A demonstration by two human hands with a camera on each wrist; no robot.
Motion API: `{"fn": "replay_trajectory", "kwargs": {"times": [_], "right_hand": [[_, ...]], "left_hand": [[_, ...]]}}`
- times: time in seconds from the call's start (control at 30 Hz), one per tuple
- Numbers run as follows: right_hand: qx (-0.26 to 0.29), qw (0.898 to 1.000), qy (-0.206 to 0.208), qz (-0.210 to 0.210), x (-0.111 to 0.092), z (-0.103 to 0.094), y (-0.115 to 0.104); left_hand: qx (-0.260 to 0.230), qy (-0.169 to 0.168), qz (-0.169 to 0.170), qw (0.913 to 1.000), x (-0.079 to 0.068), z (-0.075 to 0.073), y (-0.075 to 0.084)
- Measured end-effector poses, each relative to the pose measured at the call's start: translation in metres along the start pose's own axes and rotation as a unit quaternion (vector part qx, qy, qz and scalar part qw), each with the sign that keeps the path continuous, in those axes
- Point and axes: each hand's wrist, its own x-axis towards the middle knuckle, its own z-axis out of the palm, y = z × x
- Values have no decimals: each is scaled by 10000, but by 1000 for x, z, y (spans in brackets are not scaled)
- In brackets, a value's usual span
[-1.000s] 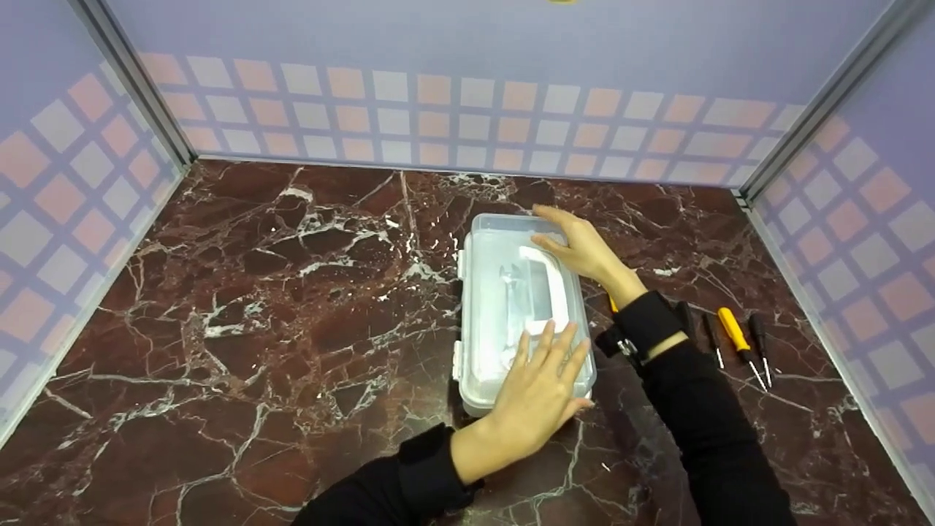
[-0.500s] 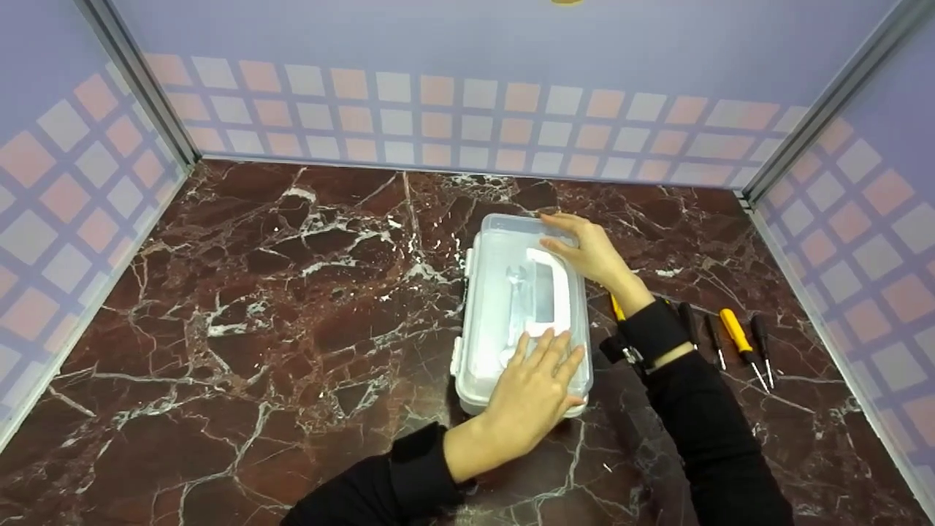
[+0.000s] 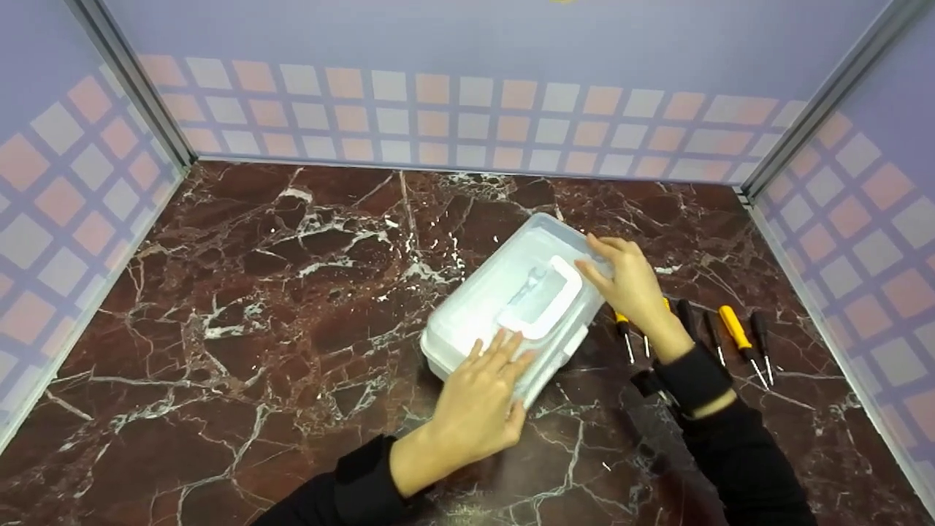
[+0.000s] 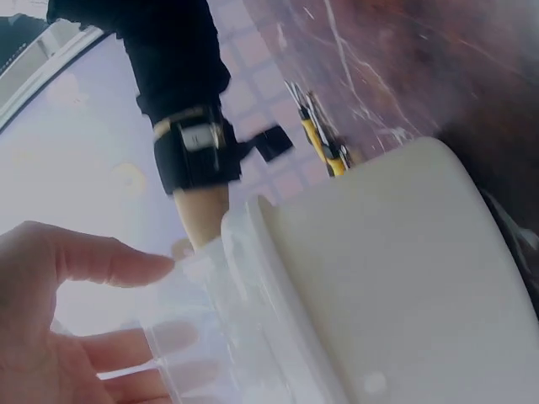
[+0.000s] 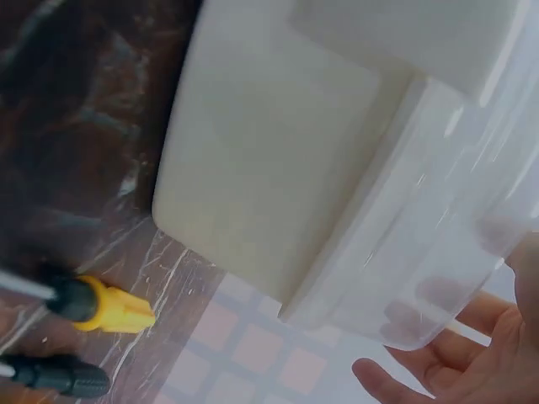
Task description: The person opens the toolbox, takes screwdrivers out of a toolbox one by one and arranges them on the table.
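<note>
A white toolbox (image 3: 475, 292) with a translucent lid (image 4: 240, 295) sits at a slant on the marble-patterned table, its far end angled right. On its lid lies a white handle (image 3: 570, 299), and a wrench shape (image 3: 527, 285) shows beneath. My left hand (image 3: 478, 398) rests on the near end of the lid with fingers extended, its thumb by the right edge. At the far right corner, my right hand (image 3: 624, 281) touches the lid, thumb on top and fingers at the end. In the right wrist view, its fingertips show through the clear plastic.
Several screwdrivers lie right of the box, including a yellow one (image 3: 735, 329) and a black one (image 3: 760, 336). My right forearm (image 3: 730, 438) passes close to them. Patterned panels (image 3: 467, 109) wall the table at the back and both sides.
The toolbox has turned clockwise, its far end swinging right and its near end left. Both hands moved with it; a latch on its right side now shows.
</note>
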Motion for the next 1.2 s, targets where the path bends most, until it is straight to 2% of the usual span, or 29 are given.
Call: {"fn": "replay_trajectory", "kwargs": {"times": [0.23, 0.4, 0.5, 0.67, 0.8, 0.97, 1.1, 1.2], "right_hand": [[-351, 9987, 341, -102, -31, -6, -9], [-357, 9977, 549, -183, -57, -8, -18], [-413, 9943, 822, -534, -72, -8, -22], [-447, 9796, 1230, -1526, -86, -7, -27], [-746, 9681, 1430, -1920, -88, -3, -30], [-1145, 9611, 1589, -1945, -83, 2, -35], [-1414, 9575, 1587, -1952, -72, 6, -33], [-1549, 9600, 1456, -1819, -60, 8, -28]], "left_hand": [[251, 1045, -311, 9937, -9, 2, -22], [372, 1282, -558, 9895, -12, 0, -37], [555, 1346, -625, 9874, -13, -1, -43], [844, 1632, -479, 9818, -14, -1, -51], [1037, 1992, -315, 9739, -13, 1, -59], [1256, 2311, -221, 9645, -2, 5, -71], [1327, 2283, -323, 9639, 13, 8, -82], [1406, 2149, -398, 9656, 29, 11, -91]]}}
